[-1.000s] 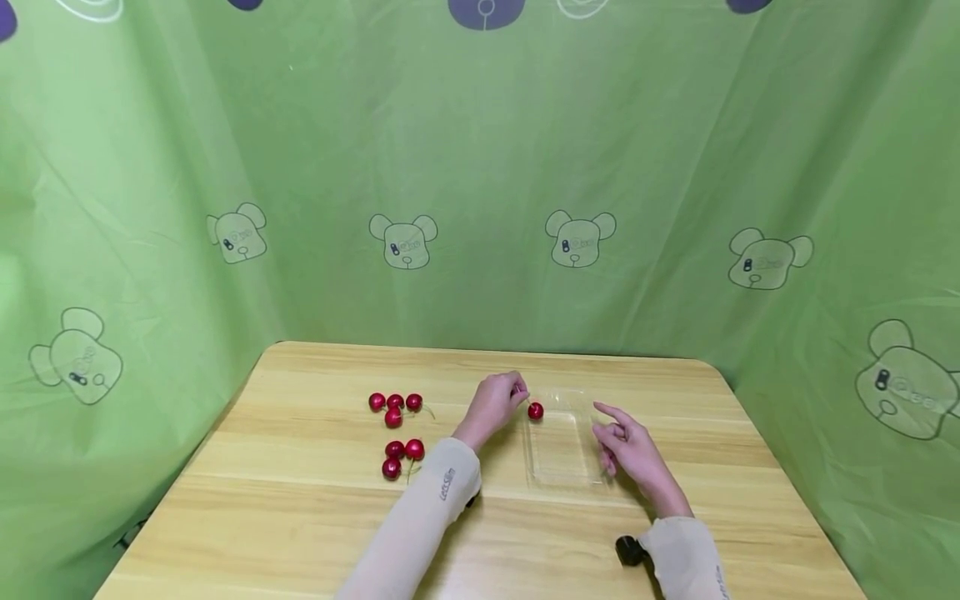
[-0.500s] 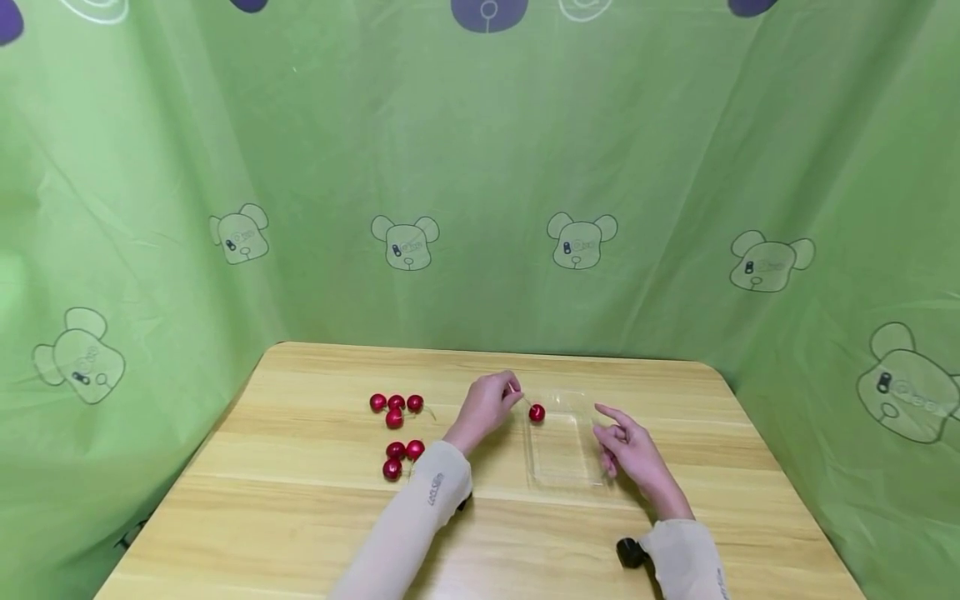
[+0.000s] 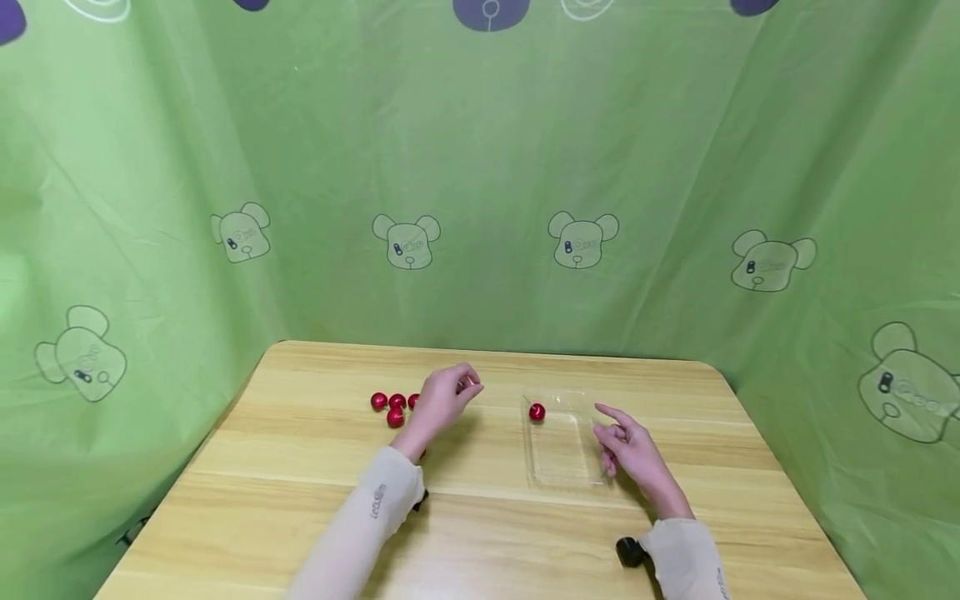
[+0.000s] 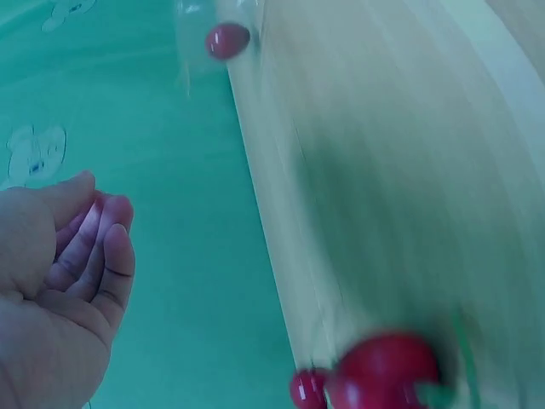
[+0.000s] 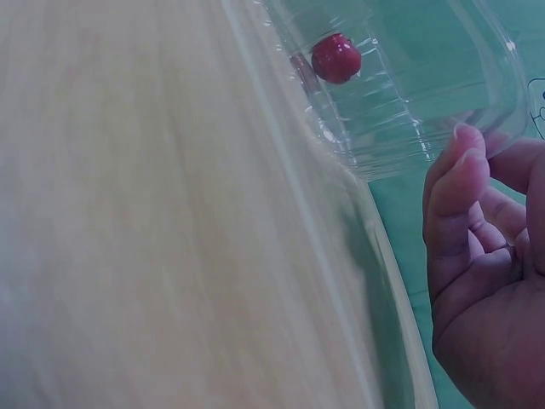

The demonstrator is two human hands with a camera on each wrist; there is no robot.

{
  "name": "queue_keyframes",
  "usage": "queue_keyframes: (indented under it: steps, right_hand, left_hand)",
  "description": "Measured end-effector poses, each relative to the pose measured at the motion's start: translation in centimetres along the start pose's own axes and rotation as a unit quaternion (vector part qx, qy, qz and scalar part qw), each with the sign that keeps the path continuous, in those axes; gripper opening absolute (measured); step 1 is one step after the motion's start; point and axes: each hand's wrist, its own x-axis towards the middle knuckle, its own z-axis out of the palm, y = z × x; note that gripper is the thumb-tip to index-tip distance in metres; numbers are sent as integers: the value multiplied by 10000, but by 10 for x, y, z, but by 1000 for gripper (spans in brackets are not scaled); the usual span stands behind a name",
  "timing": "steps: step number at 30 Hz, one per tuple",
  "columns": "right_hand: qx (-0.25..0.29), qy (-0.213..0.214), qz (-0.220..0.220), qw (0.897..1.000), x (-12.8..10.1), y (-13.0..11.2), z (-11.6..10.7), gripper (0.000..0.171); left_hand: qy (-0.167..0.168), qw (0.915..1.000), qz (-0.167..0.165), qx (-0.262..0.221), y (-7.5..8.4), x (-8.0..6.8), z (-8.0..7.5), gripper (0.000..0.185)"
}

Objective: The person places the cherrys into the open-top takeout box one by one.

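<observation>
A clear plastic box [image 3: 564, 450] lies right of the table's middle. One red cherry [image 3: 537, 412] sits inside near its far left corner, also visible in the right wrist view. My right hand [image 3: 633, 454] holds the box's right edge, fingertips right at the rim [image 5: 400, 166]. My left hand [image 3: 441, 400] is above the table, left of the box. In the left wrist view its fingers [image 4: 119, 247] curl loosely with nothing between them. Several cherries [image 3: 395, 417] lie in a group beside the left hand; a nearer group is mostly hidden by the left forearm.
The light wooden table [image 3: 510, 533] has a rounded far edge against a green curtain [image 3: 480, 300] printed with bear faces. The curtain also surrounds both sides. Black wrist devices [image 3: 630, 551] sit under the sleeves.
My left hand has let go of the cherry's stem and moved left, away from the box. The cherry stays inside the box. The right hand has stayed in place.
</observation>
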Motion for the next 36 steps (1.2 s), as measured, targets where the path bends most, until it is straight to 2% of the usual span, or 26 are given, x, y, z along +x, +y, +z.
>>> queue_keyframes:
  steps: [9,16,21,26,36]
  right_hand:
    - [-68,47,-65,9999,-2,-2,-2,60]
    - [-87,33,-92,9999,-1,-4,-2,61]
    - [-103,32,-77,9999,1,-3,-1,60]
    - [-36,20,-38,10000,1,-3,0,60]
    - [-29,-30,-60,10000,1,2,1,62]
  left_hand:
    - [44,9985,-522,-174,-36,-23,-44,7]
    - [92,9965,-831,61,-62,-38,-66,6]
    - [39,9965,-709,448,-77,-45,-69,9]
    - [-129,9963,-575,621,-84,-50,-69,14]
    - [-405,9931,-809,750,-87,-58,-66,23]
